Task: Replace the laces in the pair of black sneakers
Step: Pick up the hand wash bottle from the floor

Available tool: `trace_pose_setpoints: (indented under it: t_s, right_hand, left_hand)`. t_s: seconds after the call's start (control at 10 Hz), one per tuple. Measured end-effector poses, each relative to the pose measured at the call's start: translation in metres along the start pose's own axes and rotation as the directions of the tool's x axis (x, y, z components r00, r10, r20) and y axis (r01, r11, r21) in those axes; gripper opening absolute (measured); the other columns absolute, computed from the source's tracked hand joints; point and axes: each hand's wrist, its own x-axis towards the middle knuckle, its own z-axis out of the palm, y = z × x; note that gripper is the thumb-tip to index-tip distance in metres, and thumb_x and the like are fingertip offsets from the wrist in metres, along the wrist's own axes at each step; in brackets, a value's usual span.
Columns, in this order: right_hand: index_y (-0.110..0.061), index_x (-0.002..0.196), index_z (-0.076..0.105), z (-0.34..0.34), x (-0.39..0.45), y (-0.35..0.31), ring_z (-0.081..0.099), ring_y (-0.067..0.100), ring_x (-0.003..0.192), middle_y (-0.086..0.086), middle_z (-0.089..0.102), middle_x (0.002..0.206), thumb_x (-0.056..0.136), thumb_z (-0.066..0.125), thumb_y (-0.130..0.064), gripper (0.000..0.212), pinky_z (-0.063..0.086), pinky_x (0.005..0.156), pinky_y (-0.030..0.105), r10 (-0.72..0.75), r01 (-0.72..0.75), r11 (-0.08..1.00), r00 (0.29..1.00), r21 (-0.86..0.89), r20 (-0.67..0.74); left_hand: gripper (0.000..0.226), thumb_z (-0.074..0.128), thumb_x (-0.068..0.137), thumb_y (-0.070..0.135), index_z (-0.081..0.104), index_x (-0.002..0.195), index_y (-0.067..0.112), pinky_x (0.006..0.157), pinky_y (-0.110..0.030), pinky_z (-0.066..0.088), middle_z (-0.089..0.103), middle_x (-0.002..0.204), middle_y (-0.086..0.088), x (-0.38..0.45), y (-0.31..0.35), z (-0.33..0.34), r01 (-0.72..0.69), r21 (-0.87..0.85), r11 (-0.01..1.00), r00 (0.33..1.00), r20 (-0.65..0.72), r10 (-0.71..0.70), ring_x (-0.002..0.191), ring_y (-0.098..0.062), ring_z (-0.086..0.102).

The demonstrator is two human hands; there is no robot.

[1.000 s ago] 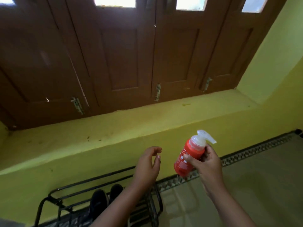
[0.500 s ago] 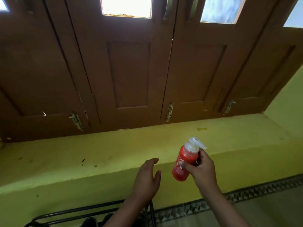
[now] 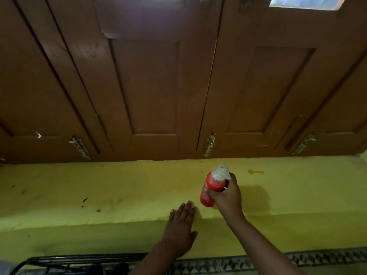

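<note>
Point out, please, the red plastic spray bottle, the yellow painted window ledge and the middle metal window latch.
Red plastic spray bottle (image 3: 211, 187), head view, on its red body.
Yellow painted window ledge (image 3: 119, 187), head view, on its bare top.
Middle metal window latch (image 3: 209, 144), head view, on its bolt.

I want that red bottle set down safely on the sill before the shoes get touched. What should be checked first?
1. Right hand grips red pump bottle firmly: ok.
2. Bottle base resting on yellow sill: cannot tell.
3. Sill spot under bottle free of objects: ok.
4. Left hand flat on sill edge, holding nothing: ok.
5. Pump cap in place: ok.
6. Sneakers on rack in view: not ok, barely visible.
</note>
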Motion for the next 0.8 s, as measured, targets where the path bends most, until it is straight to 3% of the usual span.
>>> trace_pose_setpoints:
  t_s: [0.3,0.6,0.8]
  right_hand:
    - [-0.025,0.116,0.04,0.005,0.021,0.021,0.052,0.014,0.098,-0.004,0.052,0.111,0.067,0.081,-0.007,0.066,0.043,0.083,0.027,0.0,0.007,0.995,0.998,-0.102,0.069]
    - [-0.014,0.123,0.044,0.008,0.023,0.036,0.051,0.016,0.1,0.002,0.052,0.116,0.064,0.084,-0.013,0.072,0.042,0.081,0.023,0.047,-0.02,0.981,0.989,-0.191,0.141]
    - [-0.01,0.127,0.042,-0.001,0.011,0.048,0.053,0.019,0.102,0.004,0.054,0.114,0.072,0.079,-0.012,0.066,0.039,0.079,0.025,0.124,-0.088,0.966,0.983,-0.243,0.137]
  left_hand:
    - [0.081,0.041,0.096,0.04,-0.019,0.147,0.022,0.114,-0.038,-0.013,-0.034,0.146,0.008,0.006,-0.003,0.011,0.026,0.067,0.997,1.0,0.014,-0.027,0.142,-0.016,-0.023]
    - [0.086,0.045,0.095,0.033,-0.024,0.144,0.022,0.113,-0.04,-0.013,-0.035,0.147,0.006,0.005,-0.001,0.011,0.036,0.111,0.993,0.999,0.019,-0.039,0.141,-0.016,-0.025]
    - [0.08,0.044,0.096,0.029,-0.016,0.148,0.024,0.116,-0.039,-0.007,-0.025,0.155,0.003,0.003,-0.002,0.002,0.023,0.078,0.997,1.0,0.004,-0.023,0.144,-0.018,-0.018]
